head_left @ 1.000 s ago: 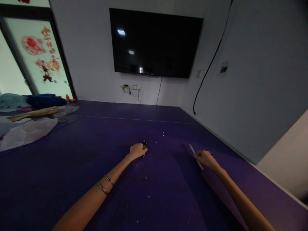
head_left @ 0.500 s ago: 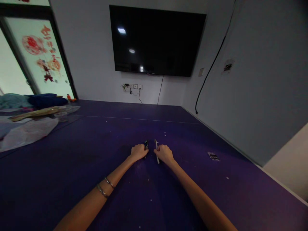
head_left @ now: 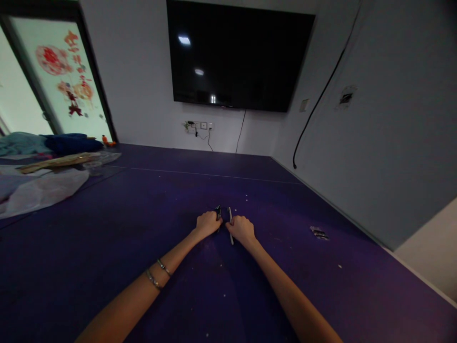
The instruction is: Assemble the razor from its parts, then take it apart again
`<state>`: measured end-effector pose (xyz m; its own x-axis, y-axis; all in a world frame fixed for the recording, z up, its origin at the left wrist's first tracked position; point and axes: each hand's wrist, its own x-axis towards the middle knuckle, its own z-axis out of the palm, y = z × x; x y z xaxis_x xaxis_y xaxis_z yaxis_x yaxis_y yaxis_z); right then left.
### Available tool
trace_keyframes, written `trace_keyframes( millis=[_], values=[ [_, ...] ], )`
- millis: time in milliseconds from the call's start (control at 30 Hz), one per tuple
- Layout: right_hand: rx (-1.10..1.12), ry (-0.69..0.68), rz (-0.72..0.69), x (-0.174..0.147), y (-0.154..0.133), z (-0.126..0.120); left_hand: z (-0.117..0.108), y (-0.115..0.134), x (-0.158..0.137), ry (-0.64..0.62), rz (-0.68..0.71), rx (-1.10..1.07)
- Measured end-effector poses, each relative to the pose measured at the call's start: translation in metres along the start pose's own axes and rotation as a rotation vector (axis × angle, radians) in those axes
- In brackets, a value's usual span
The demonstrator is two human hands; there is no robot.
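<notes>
My left hand [head_left: 207,223] is closed around a small dark object [head_left: 218,210] with shiny spots; its kind is too small to tell. Just to the right, my right hand [head_left: 242,229] grips a thin whitish, stick-like piece [head_left: 230,215], whose two ends stick out above and below the fingers. A narrow gap separates the two held pieces near their lower parts. Both hands are low over the purple surface [head_left: 171,295], and the fingers hide the middle of each piece.
A small clear packet with dark pieces [head_left: 319,233] lies to the right. Tiny white bits are scattered about. Plastic sheeting [head_left: 53,190], a flat brown piece [head_left: 59,162] and blue cloth [head_left: 73,143] lie far left. A black cable [head_left: 314,107] hangs along the right wall.
The hands have come slightly closer together, narrowing the gap between the dark object and the whitish piece. Both grips stay closed. The camera view has shifted a little.
</notes>
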<state>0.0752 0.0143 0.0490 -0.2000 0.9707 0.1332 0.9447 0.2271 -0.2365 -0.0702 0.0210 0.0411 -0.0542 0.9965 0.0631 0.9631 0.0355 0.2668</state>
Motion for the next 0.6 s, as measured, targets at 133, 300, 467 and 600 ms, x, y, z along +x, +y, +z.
trace_keyframes(
  millis=[133,300,467,600],
  values=[
    [-0.005,0.008,-0.002,-0.0019,-0.0005,0.0010,0.0017,0.0023,-0.0018,0.010,0.029,0.009],
    [-0.015,0.020,-0.006,-0.0034,-0.0012,0.0021,0.0017,0.0027,-0.0022,0.003,0.068,0.017],
    [-0.017,0.001,-0.005,-0.0024,0.0000,0.0029,0.0026,0.0016,-0.0013,0.013,0.076,0.018],
    [-0.014,0.005,-0.018,-0.0012,0.0024,0.0060,0.0034,0.0009,-0.0009,0.020,0.083,0.012]
  ],
)
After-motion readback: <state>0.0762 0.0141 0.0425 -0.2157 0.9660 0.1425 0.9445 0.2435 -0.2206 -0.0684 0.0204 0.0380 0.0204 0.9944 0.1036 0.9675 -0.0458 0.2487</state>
